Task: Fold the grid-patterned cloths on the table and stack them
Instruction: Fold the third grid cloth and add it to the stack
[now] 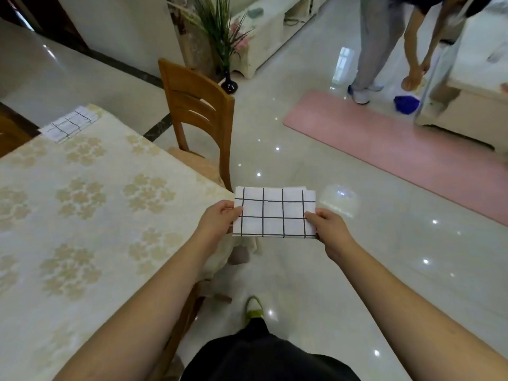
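Nearest the camera, the person's two bare forearms reach forward over a glossy tiled floor [357, 270], and between them a folded grid-patterned cloth [273, 213] is held in the air, off the corner of the counter [82, 202] and touching nothing but the hands. The left hand [217, 220] pinches the cloth's left short edge, its fingers [233, 211] closed over the fabric; the right hand [330, 229] grips the right short edge in the same way, thumb on top. The cloth's long axis runs left to right between the two hands, and its layers look slightly uneven at the upper right corner. The relation the next move likely turns on is that the stack of folded cloths [70, 123] lies well away to the left and farther off, at the far corner of the counter, so the left hand is the nearer one to it and the cloth would have to travel leftward across the floral tablecloth. That counter surface between looks open, with no other cloth visible on it. A wooden chair [198, 111] stands just beside the counter's far right edge, near the path. Beyond, a pink mat [398, 155] lies on the floor, and another person [384, 45] bends over near it, well apart from the work.
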The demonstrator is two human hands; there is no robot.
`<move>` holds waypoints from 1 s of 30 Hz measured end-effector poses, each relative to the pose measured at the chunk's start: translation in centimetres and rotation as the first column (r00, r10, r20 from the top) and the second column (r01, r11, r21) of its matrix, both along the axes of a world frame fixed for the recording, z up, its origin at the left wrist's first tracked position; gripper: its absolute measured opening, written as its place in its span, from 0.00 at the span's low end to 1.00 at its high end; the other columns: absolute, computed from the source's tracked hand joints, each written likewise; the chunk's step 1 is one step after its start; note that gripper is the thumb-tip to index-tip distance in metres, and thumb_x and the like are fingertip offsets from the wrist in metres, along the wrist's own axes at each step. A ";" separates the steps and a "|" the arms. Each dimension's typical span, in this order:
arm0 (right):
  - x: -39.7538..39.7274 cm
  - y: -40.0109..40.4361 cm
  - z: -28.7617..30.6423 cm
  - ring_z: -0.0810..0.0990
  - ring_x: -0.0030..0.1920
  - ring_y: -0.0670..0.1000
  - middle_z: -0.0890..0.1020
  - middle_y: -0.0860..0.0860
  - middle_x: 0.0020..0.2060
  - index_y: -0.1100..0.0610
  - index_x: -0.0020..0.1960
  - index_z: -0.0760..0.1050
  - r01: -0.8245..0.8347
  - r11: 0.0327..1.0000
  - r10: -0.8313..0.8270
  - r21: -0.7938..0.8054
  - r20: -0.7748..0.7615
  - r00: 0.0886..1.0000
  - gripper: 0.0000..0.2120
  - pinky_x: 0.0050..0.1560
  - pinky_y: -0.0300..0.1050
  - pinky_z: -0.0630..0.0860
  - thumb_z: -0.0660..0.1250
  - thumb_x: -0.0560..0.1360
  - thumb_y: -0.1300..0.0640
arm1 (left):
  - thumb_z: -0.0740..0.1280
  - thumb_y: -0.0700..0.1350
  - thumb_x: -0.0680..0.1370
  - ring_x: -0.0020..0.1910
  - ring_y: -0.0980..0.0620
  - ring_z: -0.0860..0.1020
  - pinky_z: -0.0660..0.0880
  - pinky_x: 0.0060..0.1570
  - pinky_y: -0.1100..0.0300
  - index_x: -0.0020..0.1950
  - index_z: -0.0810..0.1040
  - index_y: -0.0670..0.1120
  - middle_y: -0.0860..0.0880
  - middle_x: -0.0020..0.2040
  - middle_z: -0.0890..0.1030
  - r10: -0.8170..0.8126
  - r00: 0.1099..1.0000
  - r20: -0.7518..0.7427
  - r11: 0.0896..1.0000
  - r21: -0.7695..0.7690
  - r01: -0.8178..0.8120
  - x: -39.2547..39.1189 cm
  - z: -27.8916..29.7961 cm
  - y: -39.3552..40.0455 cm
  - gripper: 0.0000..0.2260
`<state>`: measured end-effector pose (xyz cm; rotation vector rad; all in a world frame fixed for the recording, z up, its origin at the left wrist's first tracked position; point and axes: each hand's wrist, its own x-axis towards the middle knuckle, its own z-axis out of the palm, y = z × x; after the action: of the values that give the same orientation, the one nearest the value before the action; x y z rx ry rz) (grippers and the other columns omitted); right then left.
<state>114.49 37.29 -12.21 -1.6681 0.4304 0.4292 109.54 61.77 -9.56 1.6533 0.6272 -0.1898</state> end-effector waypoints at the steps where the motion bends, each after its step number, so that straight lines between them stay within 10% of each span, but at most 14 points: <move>1: 0.8 -0.2 -0.2 0.81 0.45 0.54 0.83 0.57 0.49 0.61 0.55 0.79 0.018 1.000 -0.018 0.000 -0.008 1.000 0.09 0.47 0.49 0.78 0.66 0.76 0.60 | 0.66 0.47 0.79 0.44 0.51 0.83 0.78 0.41 0.60 0.53 0.79 0.44 0.47 0.46 0.84 -0.009 1.000 -0.013 1.000 0.003 0.009 1.2 -0.4 -0.1 0.08; 9: 6.2 -0.1 -0.5 0.79 0.40 0.52 0.82 0.55 0.43 0.58 0.48 0.78 0.082 0.997 -0.082 0.010 -0.036 0.996 0.03 0.39 0.43 0.76 0.65 0.77 0.61 | 0.69 0.58 0.68 0.48 0.44 0.83 0.78 0.54 0.41 0.48 0.81 0.48 0.45 0.47 0.84 -0.065 0.997 -0.042 0.998 0.021 0.065 9.0 -2.7 0.5 0.16; 26: 27.6 -2.2 -0.8 0.81 0.41 0.53 0.83 0.54 0.42 0.54 0.44 0.79 -0.055 0.997 0.055 0.046 -0.003 0.998 0.03 0.47 0.51 0.78 0.68 0.76 0.60 | 0.70 0.49 0.76 0.47 0.42 0.83 0.80 0.51 0.43 0.50 0.80 0.48 0.44 0.46 0.85 0.046 0.997 -0.061 0.991 0.125 -0.038 26.8 -0.9 -1.9 0.06; 30: 34.0 -3.0 0.2 0.81 0.43 0.54 0.84 0.54 0.42 0.54 0.44 0.79 -0.101 0.993 0.100 0.065 0.021 0.995 0.02 0.48 0.51 0.78 0.69 0.76 0.59 | 0.69 0.46 0.78 0.37 0.50 0.80 0.77 0.33 0.62 0.49 0.78 0.45 0.48 0.38 0.80 0.076 0.997 -0.021 0.985 0.156 -0.071 31.2 1.1 -3.2 0.05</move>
<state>148.49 34.24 -12.01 -1.6332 0.3169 0.4972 140.78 58.56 -8.50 1.7765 0.7379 -0.1119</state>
